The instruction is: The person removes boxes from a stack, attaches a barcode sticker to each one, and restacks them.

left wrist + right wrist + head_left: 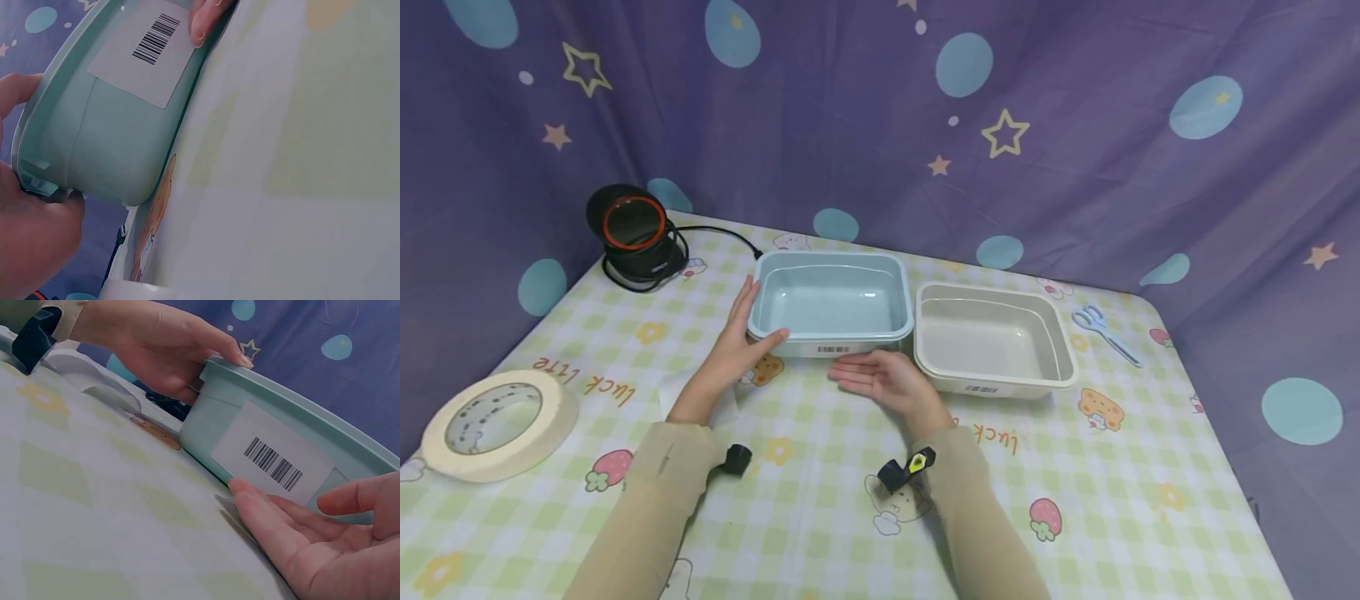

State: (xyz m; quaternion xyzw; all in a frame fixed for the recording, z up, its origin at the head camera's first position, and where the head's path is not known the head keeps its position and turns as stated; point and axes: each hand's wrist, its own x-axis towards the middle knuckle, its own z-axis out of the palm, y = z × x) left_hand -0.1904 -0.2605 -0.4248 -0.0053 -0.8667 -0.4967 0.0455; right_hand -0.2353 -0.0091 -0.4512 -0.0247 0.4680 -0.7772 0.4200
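A light blue plastic basin [844, 342] stands on the table, its barcode label [273, 464] facing front. My left hand [730, 354] holds its left front corner, thumb on the rim and fingers along the left side. Palm up, my right hand [889, 380] lies in front of the basin with fingers extended. In the right wrist view, its fingertips [242, 490] are at the bottom edge of the front wall, below the label. Right beside the blue basin is a greyish-white basin [1026, 388].
Blue scissors [1107, 337] lie at the far right. A black device with a red ring [634, 223] and a cable stands back left. Near the left edge sits a masking tape roll [553, 425]. White paper [672, 392] lies under my left wrist. A purple curtain [865, 125] hangs behind.
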